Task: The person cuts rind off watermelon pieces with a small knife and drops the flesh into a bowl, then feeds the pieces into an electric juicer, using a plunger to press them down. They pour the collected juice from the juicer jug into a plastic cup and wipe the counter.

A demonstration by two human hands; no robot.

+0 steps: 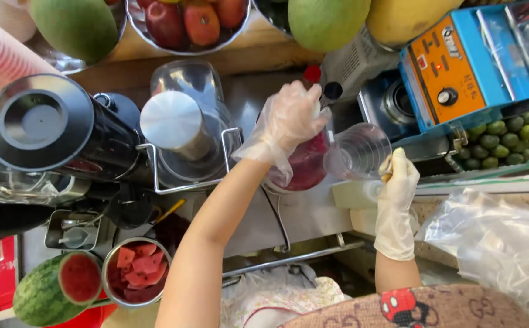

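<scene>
Our gloved left hand [289,121] wrapped round a clear blender jug of red pulp [306,164] on the steel table [313,215]; our gloved right hand [398,182] pinched a clear plastic cup [358,152] just beside it.

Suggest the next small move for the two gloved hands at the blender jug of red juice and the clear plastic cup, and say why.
Probably tilt the blender jug of red juice further toward the clear plastic cup. The left hand grips the jug's top, the right hand steadies the cup beside it, and the cup looks empty.
</scene>
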